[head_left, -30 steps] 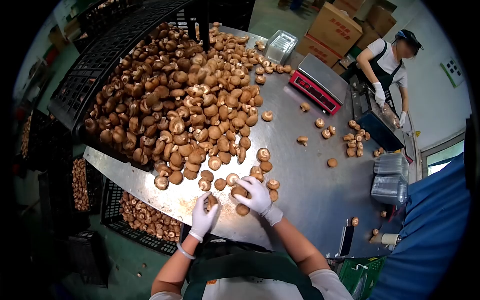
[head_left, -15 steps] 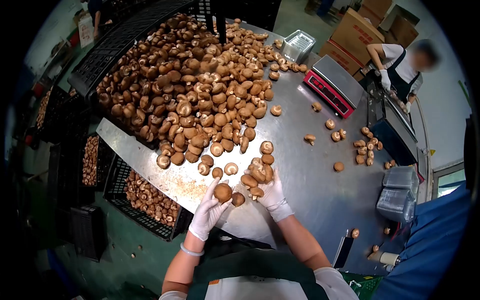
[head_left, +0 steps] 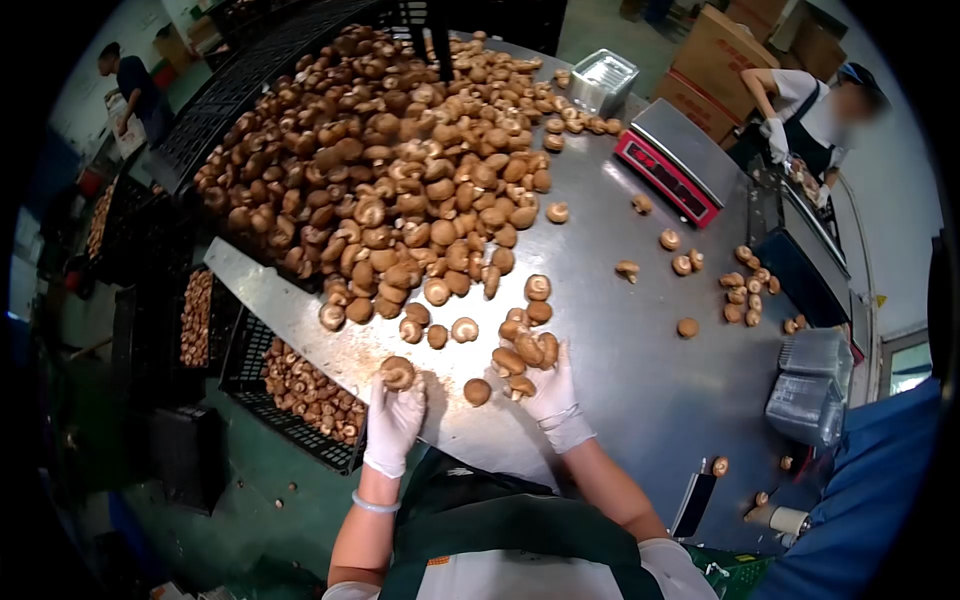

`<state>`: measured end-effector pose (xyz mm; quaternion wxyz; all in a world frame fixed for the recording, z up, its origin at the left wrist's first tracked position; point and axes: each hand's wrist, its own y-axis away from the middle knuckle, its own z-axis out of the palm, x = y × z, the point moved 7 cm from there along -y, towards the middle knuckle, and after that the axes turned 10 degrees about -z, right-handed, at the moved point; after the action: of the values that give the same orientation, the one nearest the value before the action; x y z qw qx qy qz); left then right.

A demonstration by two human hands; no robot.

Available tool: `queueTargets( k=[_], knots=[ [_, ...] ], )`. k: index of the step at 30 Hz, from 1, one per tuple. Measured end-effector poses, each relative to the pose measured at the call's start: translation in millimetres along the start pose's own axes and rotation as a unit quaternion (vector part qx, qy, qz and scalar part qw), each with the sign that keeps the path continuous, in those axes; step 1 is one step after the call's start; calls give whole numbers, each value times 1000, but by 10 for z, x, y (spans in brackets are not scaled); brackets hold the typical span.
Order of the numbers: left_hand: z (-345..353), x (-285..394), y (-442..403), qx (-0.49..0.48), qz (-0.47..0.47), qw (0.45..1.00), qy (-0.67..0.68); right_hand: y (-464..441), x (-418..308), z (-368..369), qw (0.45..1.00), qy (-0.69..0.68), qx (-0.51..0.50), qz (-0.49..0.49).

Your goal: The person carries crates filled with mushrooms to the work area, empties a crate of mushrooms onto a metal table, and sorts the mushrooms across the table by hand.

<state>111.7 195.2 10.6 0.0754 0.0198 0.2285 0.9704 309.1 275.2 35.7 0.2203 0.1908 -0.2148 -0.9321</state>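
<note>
My left hand [head_left: 397,420], in a white glove, pinches one brown mushroom [head_left: 397,373] by the table's near left edge. My right hand [head_left: 549,388], gloved too, lies palm up around several mushrooms [head_left: 527,349]; its fingers are partly hidden beneath them. Between the two hands a single mushroom [head_left: 477,392] rests on the metal table [head_left: 620,400]. Just beyond them lie a few loose mushrooms [head_left: 464,329], and a large heap of mushrooms [head_left: 370,170] spreads out from a tipped black crate [head_left: 170,150].
A red scale [head_left: 668,178] stands at the back right, beside clear plastic trays [head_left: 603,80]. More trays [head_left: 808,385] are stacked at the right. A black crate of mushrooms [head_left: 312,405] sits below the left edge. A co-worker [head_left: 800,120] works at a machine; another person [head_left: 140,95] is far left.
My left hand has picked up a mushroom and moved left with it, turning its underside into view. My right hand has gone from reaching over mushrooms to cradling several, palm up.
</note>
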Motion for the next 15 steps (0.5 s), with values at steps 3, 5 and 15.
queueTargets(
  k=[3,5,15],
  knots=[
    [-48,-66,-33,11,-32,999,-16,-57,91,-18,997,-23,-66,-13],
    [22,-147,-53,25,-53,997,-44,-25,170,45,999,-20,-30,1],
    [-6,-642,-363,90,-31,991,-99,-100,222,0,988,55,-73,-126]
  ],
)
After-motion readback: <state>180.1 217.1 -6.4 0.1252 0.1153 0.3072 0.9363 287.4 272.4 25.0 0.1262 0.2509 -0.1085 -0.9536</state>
